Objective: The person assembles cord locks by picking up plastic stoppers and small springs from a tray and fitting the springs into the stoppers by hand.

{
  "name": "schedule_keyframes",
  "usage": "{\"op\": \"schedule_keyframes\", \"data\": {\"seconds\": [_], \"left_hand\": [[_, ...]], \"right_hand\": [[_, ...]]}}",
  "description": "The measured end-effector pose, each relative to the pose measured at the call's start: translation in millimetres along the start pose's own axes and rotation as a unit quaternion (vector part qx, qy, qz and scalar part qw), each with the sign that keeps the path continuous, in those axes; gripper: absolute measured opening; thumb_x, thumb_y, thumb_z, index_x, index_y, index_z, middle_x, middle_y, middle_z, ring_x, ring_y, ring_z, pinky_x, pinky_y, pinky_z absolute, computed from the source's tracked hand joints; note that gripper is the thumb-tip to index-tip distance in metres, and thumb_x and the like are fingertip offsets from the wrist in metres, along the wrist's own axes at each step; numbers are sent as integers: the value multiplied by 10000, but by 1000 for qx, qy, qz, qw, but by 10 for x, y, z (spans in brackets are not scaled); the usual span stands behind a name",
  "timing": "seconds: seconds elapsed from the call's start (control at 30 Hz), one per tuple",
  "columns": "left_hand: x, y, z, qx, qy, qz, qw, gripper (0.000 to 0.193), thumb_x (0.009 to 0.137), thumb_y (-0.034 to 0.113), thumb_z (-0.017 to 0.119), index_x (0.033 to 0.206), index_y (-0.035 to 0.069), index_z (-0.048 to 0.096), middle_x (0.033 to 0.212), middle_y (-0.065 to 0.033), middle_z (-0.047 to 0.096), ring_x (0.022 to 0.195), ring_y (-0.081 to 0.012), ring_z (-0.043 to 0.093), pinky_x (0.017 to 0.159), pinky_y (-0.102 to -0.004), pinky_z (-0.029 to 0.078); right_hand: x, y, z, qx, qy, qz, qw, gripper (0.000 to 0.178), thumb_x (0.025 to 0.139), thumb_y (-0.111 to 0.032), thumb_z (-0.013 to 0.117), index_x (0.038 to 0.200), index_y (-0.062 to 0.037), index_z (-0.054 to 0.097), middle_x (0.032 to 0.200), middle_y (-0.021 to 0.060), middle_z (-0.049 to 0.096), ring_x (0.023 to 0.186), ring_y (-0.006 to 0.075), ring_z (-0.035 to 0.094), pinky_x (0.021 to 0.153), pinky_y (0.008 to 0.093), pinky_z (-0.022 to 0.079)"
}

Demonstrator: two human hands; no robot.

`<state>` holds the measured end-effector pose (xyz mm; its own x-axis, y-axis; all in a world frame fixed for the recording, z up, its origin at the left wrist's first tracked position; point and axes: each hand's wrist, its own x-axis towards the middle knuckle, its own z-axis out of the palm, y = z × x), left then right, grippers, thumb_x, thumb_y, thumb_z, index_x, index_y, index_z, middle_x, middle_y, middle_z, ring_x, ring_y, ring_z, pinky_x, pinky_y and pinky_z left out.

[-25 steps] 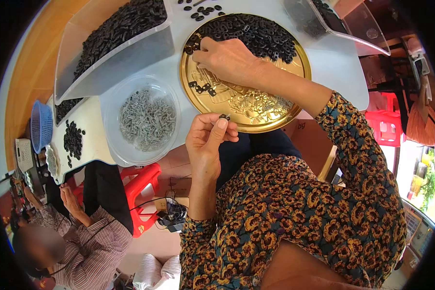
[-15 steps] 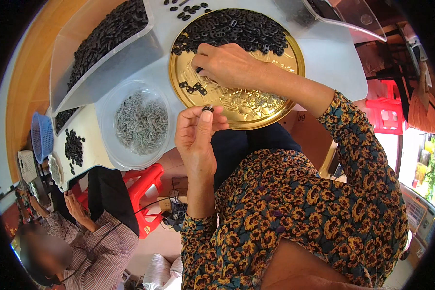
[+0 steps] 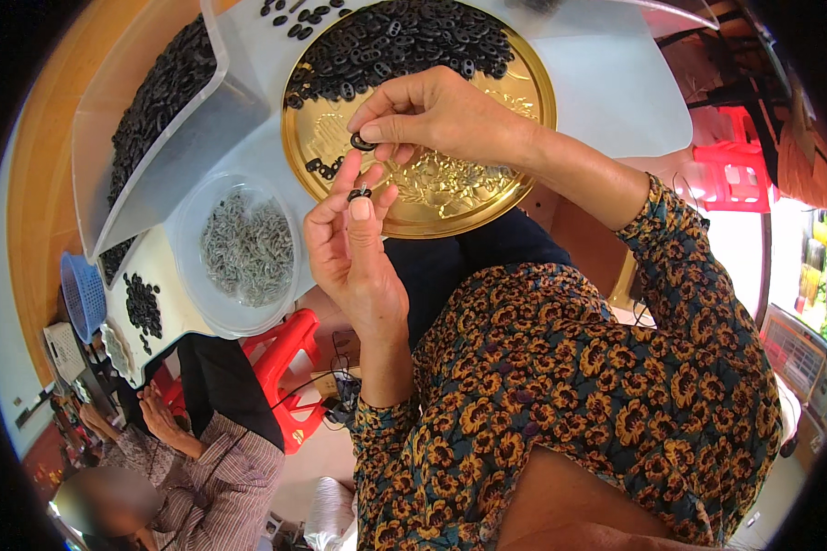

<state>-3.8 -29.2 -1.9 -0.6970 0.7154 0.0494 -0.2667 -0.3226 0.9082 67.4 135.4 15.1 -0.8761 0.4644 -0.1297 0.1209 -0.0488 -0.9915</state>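
Note:
My left hand (image 3: pixel 358 266) is raised in front of the tray's near edge. Its thumb and fingers pinch a small black plastic piece (image 3: pixel 359 194) with a bit of metal standing up from it, perhaps a spring. Just above, my right hand (image 3: pixel 446 115) holds a black oval plastic piece (image 3: pixel 362 143) between thumb and forefinger, a short gap from the left one. Both hands are over a round golden tray (image 3: pixel 544 106). A heap of black oval two-holed pieces (image 3: pixel 409 41) covers its far side, and a small cluster of black pieces (image 3: pixel 323 168) lies at its left.
Left of the tray stands a round clear tub (image 3: pixel 191 275) of small grey metal springs (image 3: pixel 248 250). Beyond it is a clear bin (image 3: pixel 156 197) full of black pieces. A blue basket (image 3: pixel 83 294), a red stool (image 3: pixel 289 372) and a seated co-worker (image 3: pixel 220 468) are at lower left.
My right hand has lifted from the tray with a black oval piece and come close to my left hand. The view has shifted, so the tray appears further left.

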Motion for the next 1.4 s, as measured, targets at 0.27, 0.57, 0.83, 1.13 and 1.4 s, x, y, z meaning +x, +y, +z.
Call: {"op": "schedule_keyframes", "data": {"seconds": [0.27,0.57,0.83,1.13,1.4], "left_hand": [[-31,35,62,-4,2,17,1000,209,954,81,550,1120,-13,466,1322,-303,485,1159,-327,561,927,-417,511],[-83,57,101,-34,-10,14,999,193,962,103,540,1121,15,477,1349,-296,467,1201,-346,535,968,-446,482],[-110,43,71,-83,-13,-18,996,171,960,83,531,1115,21,495,1337,-269,493,1190,-347,542,960,-459,490],[-109,20,61,-92,-24,-13,995,170,960,83,526,1121,34,502,1326,-245,511,1187,-339,540,953,-457,493],[-88,30,54,-79,-17,-14,997,171,960,82,522,1124,38,501,1320,-238,515,1159,-324,556,926,-438,507]], "right_hand": [[-185,32,40,60,33,-35,997,241,931,-128,614,1126,11,643,955,72,687,827,114,669,757,239,547],[-262,146,144,130,47,-72,988,229,893,-115,643,1089,0,663,926,78,704,842,103,654,782,247,528],[-275,142,180,103,56,-111,987,231,910,-72,638,1127,1,603,1018,70,655,868,137,670,788,264,533],[-307,119,179,-51,108,-197,973,248,866,-67,682,1106,-28,635,997,48,639,881,113,633,774,248,513],[-321,98,185,-137,137,-254,947,212,856,-74,678,1057,-10,656,955,70,640,847,138,645,718,246,521]]}}
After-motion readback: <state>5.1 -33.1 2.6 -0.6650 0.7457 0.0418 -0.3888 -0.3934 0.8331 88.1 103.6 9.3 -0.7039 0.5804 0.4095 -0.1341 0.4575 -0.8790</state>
